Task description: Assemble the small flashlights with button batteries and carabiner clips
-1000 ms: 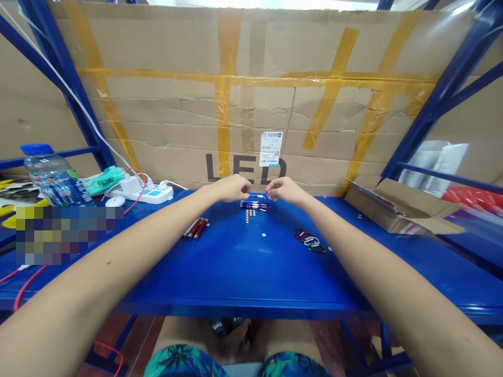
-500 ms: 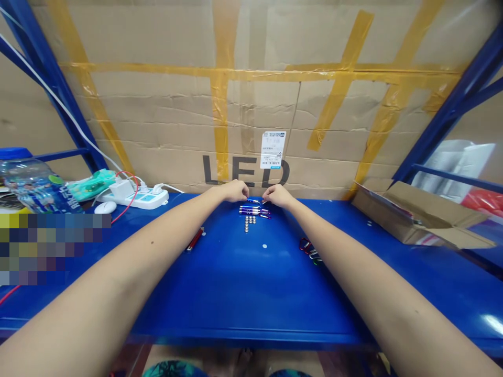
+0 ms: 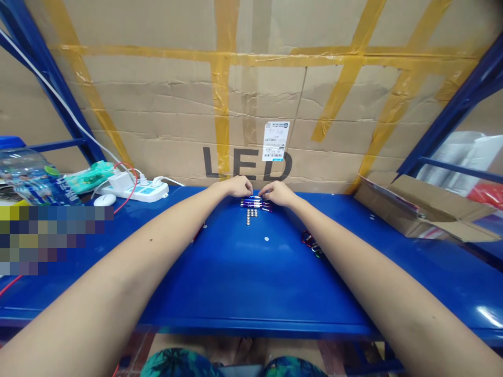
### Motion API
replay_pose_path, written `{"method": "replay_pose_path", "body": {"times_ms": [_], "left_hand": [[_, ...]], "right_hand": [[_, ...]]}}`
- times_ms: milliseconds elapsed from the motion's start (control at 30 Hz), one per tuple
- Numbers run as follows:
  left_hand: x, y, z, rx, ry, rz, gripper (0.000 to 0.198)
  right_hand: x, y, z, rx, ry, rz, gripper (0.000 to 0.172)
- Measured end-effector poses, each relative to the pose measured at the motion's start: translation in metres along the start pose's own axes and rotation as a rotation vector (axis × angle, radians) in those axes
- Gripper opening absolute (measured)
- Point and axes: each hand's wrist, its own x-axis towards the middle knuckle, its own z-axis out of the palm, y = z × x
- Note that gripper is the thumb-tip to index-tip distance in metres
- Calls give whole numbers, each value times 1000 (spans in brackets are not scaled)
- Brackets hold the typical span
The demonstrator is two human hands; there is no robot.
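Observation:
Near the back of the blue table [image 3: 251, 283], several blue-and-silver pen-like tubes [image 3: 251, 203] lie side by side. My left hand [image 3: 240, 186] is at their left end, its fingers closed on the end of the rearmost tube. At the right end, my right hand [image 3: 277, 193] has its fingertips pinched together on or beside that tube; what lies between them is too small to tell. Just in front of the tubes, several small round silver pieces [image 3: 248, 217] form rows. A small white disc [image 3: 266, 239] lies nearer to me.
Carabiners [image 3: 314, 248] lie beside my right forearm, and a red item [image 3: 196, 234] is partly behind my left. A power strip [image 3: 145, 191] and a bottle [image 3: 35, 173] stand left. An open cardboard box [image 3: 412, 209] sits right; a large taped carton [image 3: 157, 104] is behind.
The rearmost tube has come down against the row of others, with both hands still at its ends. The view has shifted slightly, and my left forearm now covers more of the red item.

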Motion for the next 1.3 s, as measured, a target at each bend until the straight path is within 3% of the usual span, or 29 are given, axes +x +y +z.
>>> {"method": "replay_pose_path", "body": {"times_ms": [1300], "left_hand": [[2, -3, 15, -101, 43, 57, 36]], "right_hand": [[-8, -5, 0, 0, -10, -20, 30]]}}
